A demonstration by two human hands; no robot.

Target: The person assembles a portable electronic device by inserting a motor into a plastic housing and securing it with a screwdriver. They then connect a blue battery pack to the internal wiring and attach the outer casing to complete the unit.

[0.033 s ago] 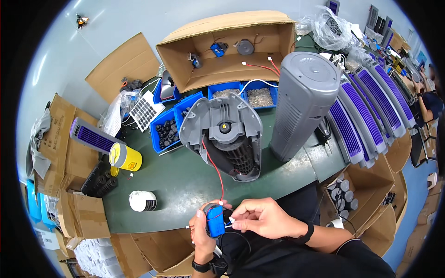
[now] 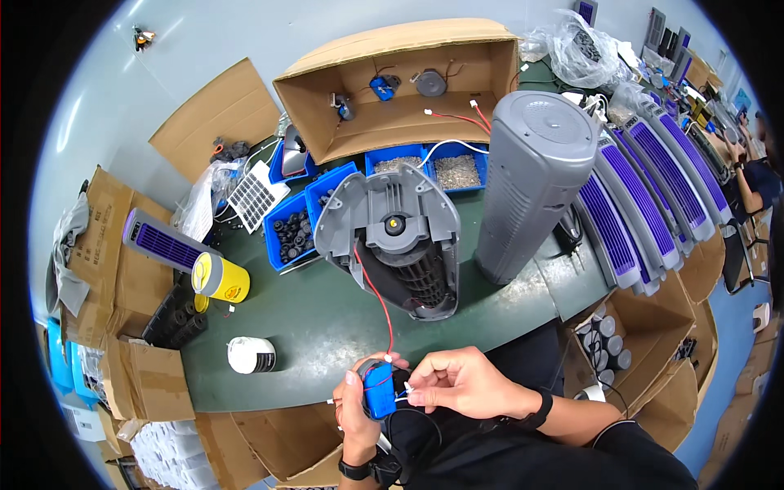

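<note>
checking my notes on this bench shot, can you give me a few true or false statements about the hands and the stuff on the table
1. The left hand holds a small blue part. True.
2. A red wire runs from the blue part up to the grey fan housing lying on the table. True.
3. The right hand rests on the tall grey tower. False: it pinches thin wires beside the blue part.
4. The yellow cup stands right of the tower. False: it is left of the fan housing.
5. The cardboard box behind the blue bins lies open on its side. True.

A factory assembly workshop: green workbench, blue parts bins, cardboard boxes, rows of tower fans.
</note>
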